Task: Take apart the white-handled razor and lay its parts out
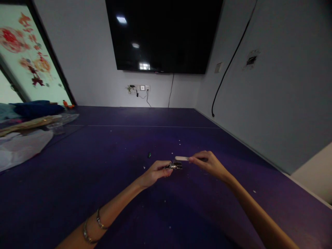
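My left hand (157, 171) is closed on a small dark and silvery metal device (175, 166), which sticks out to the right of the fingers. Its exact kind is too small to make out. In my right hand (210, 163) a pale flat stick with a rounded end (182, 158) is pinched between thumb and fingers. The stick points left, its tip just above the device; whether they touch I cannot tell. A small dark green cylinder (149, 155) lies on the purple surface (116, 193) beyond my left hand.
White bits (254, 191) are scattered over the surface. At left lie a white plastic bag (23, 148) and dark blue cloth (38, 109). A television (163, 34) hangs on the far wall above sockets (142, 88). A black cable (228, 65) hangs along the right wall.
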`<state>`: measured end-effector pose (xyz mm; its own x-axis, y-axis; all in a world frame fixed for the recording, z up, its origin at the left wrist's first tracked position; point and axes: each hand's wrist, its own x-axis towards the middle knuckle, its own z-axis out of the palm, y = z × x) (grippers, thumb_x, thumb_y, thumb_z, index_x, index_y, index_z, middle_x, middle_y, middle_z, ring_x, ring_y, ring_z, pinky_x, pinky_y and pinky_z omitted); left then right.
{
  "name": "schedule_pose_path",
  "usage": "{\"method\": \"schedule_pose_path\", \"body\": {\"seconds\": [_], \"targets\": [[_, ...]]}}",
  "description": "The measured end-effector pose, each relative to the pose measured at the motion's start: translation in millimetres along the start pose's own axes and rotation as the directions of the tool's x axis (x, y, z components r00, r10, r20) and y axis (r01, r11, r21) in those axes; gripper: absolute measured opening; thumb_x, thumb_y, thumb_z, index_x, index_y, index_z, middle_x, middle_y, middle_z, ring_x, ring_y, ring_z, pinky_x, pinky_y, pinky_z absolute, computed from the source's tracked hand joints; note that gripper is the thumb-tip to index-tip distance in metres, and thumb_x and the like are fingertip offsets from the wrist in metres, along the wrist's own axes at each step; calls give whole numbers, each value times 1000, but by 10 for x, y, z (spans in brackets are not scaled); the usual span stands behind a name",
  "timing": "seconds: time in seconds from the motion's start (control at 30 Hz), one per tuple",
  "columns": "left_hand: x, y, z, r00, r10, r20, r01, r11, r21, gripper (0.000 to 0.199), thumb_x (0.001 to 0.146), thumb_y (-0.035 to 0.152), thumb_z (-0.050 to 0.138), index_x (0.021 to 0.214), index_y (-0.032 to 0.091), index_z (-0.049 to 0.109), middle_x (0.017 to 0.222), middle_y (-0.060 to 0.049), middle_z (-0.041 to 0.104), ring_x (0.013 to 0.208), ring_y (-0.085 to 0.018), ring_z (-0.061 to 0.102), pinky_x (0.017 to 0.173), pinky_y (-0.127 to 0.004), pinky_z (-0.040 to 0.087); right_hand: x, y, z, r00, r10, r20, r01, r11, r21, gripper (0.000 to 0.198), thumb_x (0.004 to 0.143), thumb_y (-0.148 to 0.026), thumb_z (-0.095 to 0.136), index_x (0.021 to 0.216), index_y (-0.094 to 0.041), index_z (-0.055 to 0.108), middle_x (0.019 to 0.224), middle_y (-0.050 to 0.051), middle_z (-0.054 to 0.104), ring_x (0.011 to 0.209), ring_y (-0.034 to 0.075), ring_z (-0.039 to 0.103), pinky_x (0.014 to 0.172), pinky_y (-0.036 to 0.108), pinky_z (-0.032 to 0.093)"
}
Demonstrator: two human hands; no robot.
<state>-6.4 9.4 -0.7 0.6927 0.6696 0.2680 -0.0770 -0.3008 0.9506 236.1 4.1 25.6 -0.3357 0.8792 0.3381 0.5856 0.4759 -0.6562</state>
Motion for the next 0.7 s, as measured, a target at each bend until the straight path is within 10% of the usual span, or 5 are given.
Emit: {"method": "schedule_pose_path", "body": {"seconds": [0.13,0.3,0.4,0.7], "targets": [[30,-108,12,997,-42,-69,34,993,-113,35,84,46,49,67,15,44,57,5,35,48,-7,29,45,-22,21,-20,-97,110,988,150,-45,-123,922,368,38,83,-48,49,75,-15,65,51,-5,39,46,8,36,45,21,32],[78,-289,46,984,-114,-137,65,946,-317,33,83,47,51,73,18,39,55,8,31,42,-5,25,39,-19,18,-169,-484,449,935,289,208,-310,373,875,25,82,-44,52,88,-20,54,57,-8,36,38,4,21,31,15,25],[101,-324,59,984,-114,-134,60,933,-355,34,82,49,53,75,18,39,54,8,33,41,-4,27,39,-18,20,-261,-693,570,908,301,292,-351,161,923,22,82,-42,54,89,-21,51,56,-9,37,37,2,17,29,12,12],[126,-352,49,980,-138,-145,67,907,-415,36,77,47,60,76,19,38,50,10,33,38,-3,25,37,-16,20,-547,-936,996,821,306,482,-471,-114,875,33,77,-54,57,84,-23,48,42,-12,30,35,2,9,31,12,5]]}}
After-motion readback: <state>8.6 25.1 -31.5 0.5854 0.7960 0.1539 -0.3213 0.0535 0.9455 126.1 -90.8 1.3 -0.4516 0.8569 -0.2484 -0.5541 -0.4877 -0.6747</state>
